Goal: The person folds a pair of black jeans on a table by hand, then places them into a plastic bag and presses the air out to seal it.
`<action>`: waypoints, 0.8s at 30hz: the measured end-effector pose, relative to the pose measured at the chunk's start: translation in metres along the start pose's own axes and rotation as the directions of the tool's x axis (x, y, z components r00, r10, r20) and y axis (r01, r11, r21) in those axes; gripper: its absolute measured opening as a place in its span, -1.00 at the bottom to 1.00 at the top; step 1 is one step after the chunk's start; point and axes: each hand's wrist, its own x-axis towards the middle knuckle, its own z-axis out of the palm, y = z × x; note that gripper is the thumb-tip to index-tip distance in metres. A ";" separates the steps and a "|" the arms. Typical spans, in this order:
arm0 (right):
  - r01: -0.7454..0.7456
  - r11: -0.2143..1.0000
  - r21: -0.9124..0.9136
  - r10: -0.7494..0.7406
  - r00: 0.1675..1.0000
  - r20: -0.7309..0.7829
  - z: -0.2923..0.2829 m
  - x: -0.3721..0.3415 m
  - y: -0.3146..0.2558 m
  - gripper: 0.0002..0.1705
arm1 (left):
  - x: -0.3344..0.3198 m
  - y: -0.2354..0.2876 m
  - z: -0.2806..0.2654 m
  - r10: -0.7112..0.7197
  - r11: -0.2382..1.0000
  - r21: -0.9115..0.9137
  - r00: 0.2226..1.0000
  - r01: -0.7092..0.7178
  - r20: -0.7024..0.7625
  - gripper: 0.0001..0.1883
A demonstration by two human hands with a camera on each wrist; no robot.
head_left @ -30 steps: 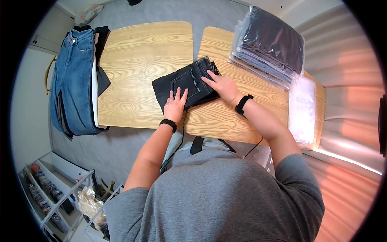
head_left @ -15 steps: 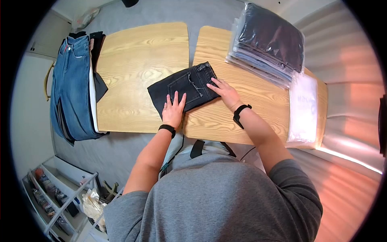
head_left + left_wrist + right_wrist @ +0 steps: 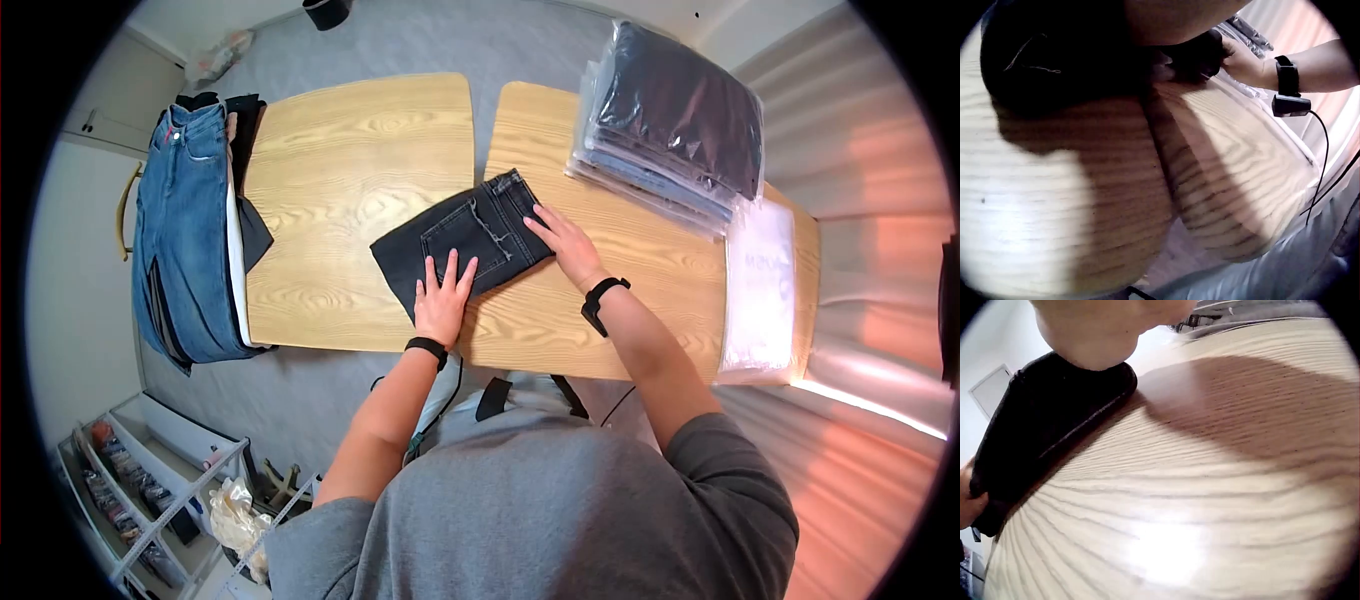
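Observation:
A folded pair of black jeans (image 3: 455, 225) lies at a slant across the seam between two wooden tabletops, its frayed back pocket facing up. My left hand (image 3: 443, 300) rests on the lower edge near the pocket, fingers straight and spread. At the waistband end, my right hand (image 3: 570, 250) touches the edge with extended fingers. In the left wrist view the jeans (image 3: 1054, 65) are mostly in dark shadow. From the right wrist view, the folded bundle (image 3: 1054, 412) shows side-on as a thick dark layer on the wood, below my right hand (image 3: 1104, 328).
Blue jeans (image 3: 185, 240) lie over other garments at the left end of the left tabletop (image 3: 350, 150). On the right tabletop (image 3: 630, 290) stands a stack of bagged garments (image 3: 680, 110), beside flat clear plastic bags (image 3: 758, 300). A rack (image 3: 150, 490) stands at lower left.
My right hand has slid off the top of the waistband to its outer edge. The layers that stuck out there now lie flush. My left hand stays on the jeans.

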 end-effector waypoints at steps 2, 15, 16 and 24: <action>-0.071 0.988 0.139 0.071 0.997 0.011 0.006 -0.008 -0.002 -0.30 | 0.000 0.000 -0.002 0.013 1.000 -0.004 1.000 -0.013 -0.008 -0.30; -0.736 0.508 0.447 0.819 0.574 0.015 0.013 0.014 -0.045 -0.25 | -0.001 -0.003 -0.001 0.036 0.999 0.003 0.999 -0.036 0.006 -0.31; -0.822 0.427 0.376 0.850 0.507 0.144 0.009 0.013 -0.049 -0.28 | -0.002 -0.004 -0.001 0.046 0.999 0.013 0.999 -0.046 0.007 -0.31; -0.839 0.497 0.220 0.841 0.529 0.116 0.019 -0.045 -0.067 -0.31 | -0.027 -0.029 -0.016 0.251 0.948 -0.209 0.967 -0.238 0.036 -0.17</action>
